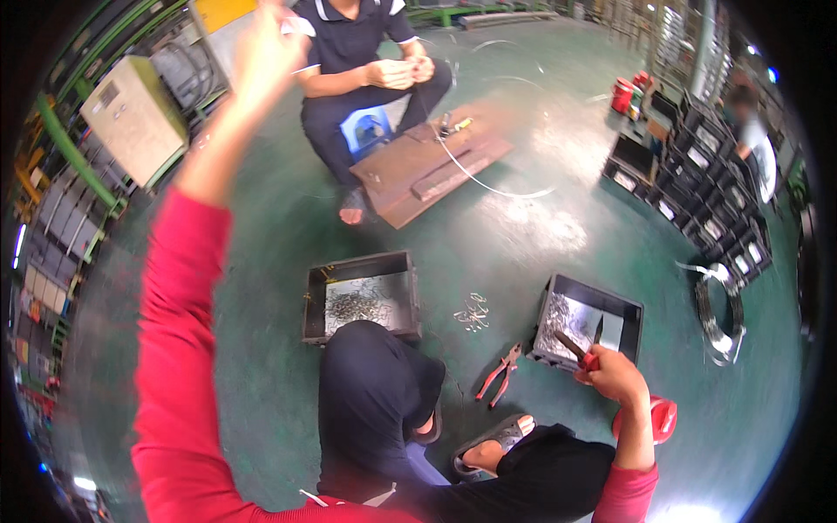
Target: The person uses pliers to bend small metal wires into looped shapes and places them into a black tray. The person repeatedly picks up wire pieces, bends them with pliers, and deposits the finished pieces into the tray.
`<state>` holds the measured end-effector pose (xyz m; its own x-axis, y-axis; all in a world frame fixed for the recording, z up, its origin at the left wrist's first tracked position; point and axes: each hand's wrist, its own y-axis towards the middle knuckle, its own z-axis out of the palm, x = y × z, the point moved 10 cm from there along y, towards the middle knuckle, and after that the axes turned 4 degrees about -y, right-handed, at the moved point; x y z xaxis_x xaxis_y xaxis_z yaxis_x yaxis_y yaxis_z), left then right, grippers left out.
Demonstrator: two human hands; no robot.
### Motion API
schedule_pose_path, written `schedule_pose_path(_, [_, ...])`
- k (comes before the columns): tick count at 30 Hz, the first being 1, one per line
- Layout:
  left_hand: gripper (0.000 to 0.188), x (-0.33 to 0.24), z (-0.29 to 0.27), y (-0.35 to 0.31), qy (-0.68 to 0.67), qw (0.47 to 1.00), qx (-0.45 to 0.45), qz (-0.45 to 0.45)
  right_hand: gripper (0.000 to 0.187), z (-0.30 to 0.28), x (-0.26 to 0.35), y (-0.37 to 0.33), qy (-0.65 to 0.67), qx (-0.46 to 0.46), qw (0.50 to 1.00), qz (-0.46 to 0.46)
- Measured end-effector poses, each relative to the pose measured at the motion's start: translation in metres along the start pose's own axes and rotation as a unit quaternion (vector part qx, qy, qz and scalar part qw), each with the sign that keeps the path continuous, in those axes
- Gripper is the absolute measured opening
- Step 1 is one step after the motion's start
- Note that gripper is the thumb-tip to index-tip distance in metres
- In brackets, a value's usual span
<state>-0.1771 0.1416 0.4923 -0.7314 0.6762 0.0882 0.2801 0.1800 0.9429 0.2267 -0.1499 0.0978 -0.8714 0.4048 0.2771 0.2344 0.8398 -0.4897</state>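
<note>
At lower right our right hand (615, 377) curls closed around red-handled pliers (570, 345), probably stiff and weighty, best held by the handles, nose above a black bin (602, 297). At upper left our left hand (263, 57) is blurred; we cannot tell its fingers' spread or hold.

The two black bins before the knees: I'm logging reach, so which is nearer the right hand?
The right-hand bin: the right hand holds red-handled pliers over it; the other bin sits farther left, beyond the left knee.
</note>
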Motion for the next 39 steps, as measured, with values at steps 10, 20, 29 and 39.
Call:
schedule_pose_path(10, [0.022,-0.185,0.250,-0.596,-0.347,0.678,0.516,-0.392,0.035,-0.004,-0.029,-0.020,0.087,0.036,0.993,0.064])
schedule_pose_path(20, [0.012,-0.168,0.311,-0.680,-0.188,0.740,0.514,-0.391,0.031,0.010,-0.064,-0.003,0.096,0.058,0.987,0.117])
schedule_pose_path(29, [0.005,-0.188,0.330,-0.670,-0.156,0.781,0.472,-0.378,0.034,0.017,-0.061,0.001,0.110,0.084,0.982,0.126])
schedule_pose_path(39, [0.025,-0.183,0.347,-0.657,-0.176,0.794,0.451,-0.368,0.036,0.017,-0.058,0.003,0.107,0.092,0.981,0.131])
